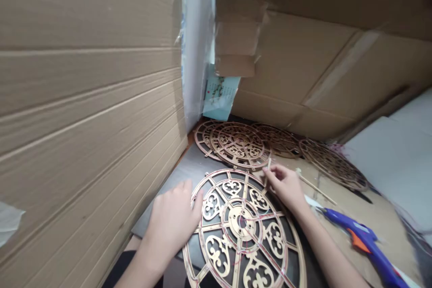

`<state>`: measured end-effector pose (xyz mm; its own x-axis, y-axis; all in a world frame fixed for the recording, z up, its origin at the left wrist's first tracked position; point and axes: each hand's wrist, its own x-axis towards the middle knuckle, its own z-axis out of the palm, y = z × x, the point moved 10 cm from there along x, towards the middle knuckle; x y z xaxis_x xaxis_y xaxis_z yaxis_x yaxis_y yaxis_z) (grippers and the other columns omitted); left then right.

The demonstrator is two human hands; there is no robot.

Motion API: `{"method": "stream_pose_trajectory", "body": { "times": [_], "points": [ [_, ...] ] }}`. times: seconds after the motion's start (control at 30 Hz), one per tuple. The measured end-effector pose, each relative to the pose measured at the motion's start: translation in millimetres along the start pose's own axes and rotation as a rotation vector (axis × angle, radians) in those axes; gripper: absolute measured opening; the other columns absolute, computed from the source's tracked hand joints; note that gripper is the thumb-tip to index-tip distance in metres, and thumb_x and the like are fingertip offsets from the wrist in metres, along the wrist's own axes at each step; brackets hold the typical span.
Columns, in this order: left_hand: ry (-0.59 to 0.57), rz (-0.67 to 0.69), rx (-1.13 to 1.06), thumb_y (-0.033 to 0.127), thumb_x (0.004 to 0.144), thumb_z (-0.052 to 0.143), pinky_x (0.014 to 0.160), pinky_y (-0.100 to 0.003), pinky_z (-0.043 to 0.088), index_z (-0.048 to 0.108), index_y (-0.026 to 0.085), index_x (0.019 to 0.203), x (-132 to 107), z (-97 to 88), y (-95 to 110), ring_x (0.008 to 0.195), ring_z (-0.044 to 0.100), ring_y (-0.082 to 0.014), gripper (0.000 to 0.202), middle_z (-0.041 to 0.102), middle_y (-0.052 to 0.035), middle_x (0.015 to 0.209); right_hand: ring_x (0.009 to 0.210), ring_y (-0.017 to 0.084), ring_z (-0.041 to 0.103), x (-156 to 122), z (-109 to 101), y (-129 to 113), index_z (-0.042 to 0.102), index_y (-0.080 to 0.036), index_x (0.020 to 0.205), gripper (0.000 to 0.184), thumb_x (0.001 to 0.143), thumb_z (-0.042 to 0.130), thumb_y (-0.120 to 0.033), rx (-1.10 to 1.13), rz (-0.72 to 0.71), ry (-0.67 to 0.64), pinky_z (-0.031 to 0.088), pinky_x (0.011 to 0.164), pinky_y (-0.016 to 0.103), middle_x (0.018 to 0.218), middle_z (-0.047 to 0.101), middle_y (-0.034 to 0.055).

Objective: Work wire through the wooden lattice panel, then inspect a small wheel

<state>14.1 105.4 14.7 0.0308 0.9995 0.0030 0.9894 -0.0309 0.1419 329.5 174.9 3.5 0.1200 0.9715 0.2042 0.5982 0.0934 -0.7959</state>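
Note:
A round openwork wooden disc (242, 222), with scroll cut-outs and thin red wires along its rings, lies in front of me. My left hand (175, 220) is at its upper left rim, with the thumb over the edge and the fingers on the outer side. Their undersides are hidden. At the upper right rim, my right hand (285, 184) is closed, pinching a thin wooden stick (269, 163) that stands nearly upright between thumb and fingers. The stick's lower end is near the rim; whether it touches cannot be made out.
Similar wooden discs (239, 141) lie overlapped at the back, with another disc (332, 164) at the right. A blue glue gun (366, 238) with an orange trigger and a loose wooden stick (317, 189) lie on the right. Cardboard walls (101, 99) enclose the left and back.

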Motion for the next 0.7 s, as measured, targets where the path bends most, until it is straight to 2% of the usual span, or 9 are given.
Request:
{"method": "stream_pose_trajectory", "body": {
  "times": [0.17, 0.3, 0.37, 0.47, 0.53, 0.6, 0.67, 0.7],
  "points": [
    [-0.056, 0.010, -0.008, 0.038, 0.107, 0.024, 0.072, -0.038, 0.044, 0.053, 0.021, 0.094, 4, 3.5, -5, 0.093, 0.069, -0.0281, 0.036, 0.069, -0.0066, 0.099, 0.051, 0.014, 0.045, 8, 4, 8, 0.062, -0.015, 0.076, 0.052, 0.082, 0.059, -0.067, 0.109, 0.042, 0.004, 0.031, 0.053, 0.025, 0.058, 0.055, 0.0021],
    [-0.097, 0.009, -0.005, 0.035, 0.107, 0.021, 0.080, -0.041, 0.048, 0.060, 0.020, 0.107, 6, 6.9, -6, 0.099, 0.069, -0.0289, 0.041, 0.070, -0.0096, 0.109, 0.057, 0.014, 0.047, 11, 4, 1, 0.062, -0.014, 0.073, 0.049, 0.085, 0.058, -0.062, 0.078, -0.029, 0.031, 0.032, 0.056, 0.024, 0.060, 0.055, 0.0021],
    [-0.112, -0.013, -0.009, 0.033, 0.107, 0.021, 0.083, -0.044, 0.049, 0.062, 0.019, 0.112, 7, 2.7, -4, 0.100, 0.069, -0.0306, 0.044, 0.071, -0.0113, 0.109, 0.057, 0.014, 0.047, 10, 7, -1, 0.061, -0.015, 0.074, 0.048, 0.085, 0.058, -0.061, 0.076, -0.049, 0.026, 0.032, 0.055, 0.024, 0.061, 0.056, 0.0021],
    [-0.122, -0.074, -0.034, 0.036, 0.106, 0.022, 0.084, -0.046, 0.049, 0.070, 0.018, 0.100, 15, -13.5, -3, 0.099, 0.069, -0.0340, 0.052, 0.073, -0.0137, 0.102, 0.055, 0.014, 0.045, 8, 9, 1, 0.059, -0.016, 0.073, 0.048, 0.084, 0.058, -0.063, 0.074, -0.031, 0.041, 0.031, 0.054, 0.024, 0.058, 0.054, 0.0013],
    [-0.056, -0.124, -0.048, 0.038, 0.105, 0.027, 0.083, -0.044, 0.048, 0.073, 0.015, 0.092, 30, -32.2, -3, 0.098, 0.069, -0.0343, 0.053, 0.072, -0.0173, 0.100, 0.055, 0.014, 0.045, 8, 7, 5, 0.059, -0.016, 0.071, 0.049, 0.081, 0.057, -0.064, 0.069, 0.007, 0.074, 0.030, 0.055, 0.025, 0.057, 0.054, 0.0017],
    [0.015, -0.172, -0.083, 0.035, 0.103, 0.035, 0.081, -0.039, 0.047, 0.074, 0.012, 0.094, 53, -47.3, -2, 0.099, 0.069, -0.0327, 0.046, 0.072, -0.0198, 0.102, 0.055, 0.014, 0.046, 10, 8, 10, 0.059, -0.016, 0.068, 0.048, 0.076, 0.060, -0.063, 0.074, 0.044, 0.072, 0.031, 0.055, 0.025, 0.058, 0.054, 0.0027],
    [0.071, -0.195, -0.153, 0.037, 0.100, 0.044, 0.077, -0.035, 0.046, 0.074, 0.012, 0.094, 82, -55.6, 5, 0.097, 0.069, -0.0314, 0.039, 0.072, -0.0188, 0.101, 0.054, 0.013, 0.046, 16, 16, 16, 0.058, -0.015, 0.066, 0.043, 0.069, 0.065, -0.058, 0.104, 0.079, -0.002, 0.030, 0.054, 0.024, 0.056, 0.054, 0.0024],
    [0.122, -0.181, -0.204, 0.044, 0.099, 0.048, 0.073, -0.033, 0.044, 0.073, 0.014, 0.091, 96, -60.5, 13, 0.094, 0.069, -0.0306, 0.040, 0.073, -0.0167, 0.097, 0.050, 0.012, 0.043, 18, 21, 20, 0.058, -0.015, 0.065, 0.041, 0.066, 0.066, -0.056, 0.132, 0.113, -0.039, 0.028, 0.052, 0.024, 0.054, 0.052, 0.0015]
  ]
}}
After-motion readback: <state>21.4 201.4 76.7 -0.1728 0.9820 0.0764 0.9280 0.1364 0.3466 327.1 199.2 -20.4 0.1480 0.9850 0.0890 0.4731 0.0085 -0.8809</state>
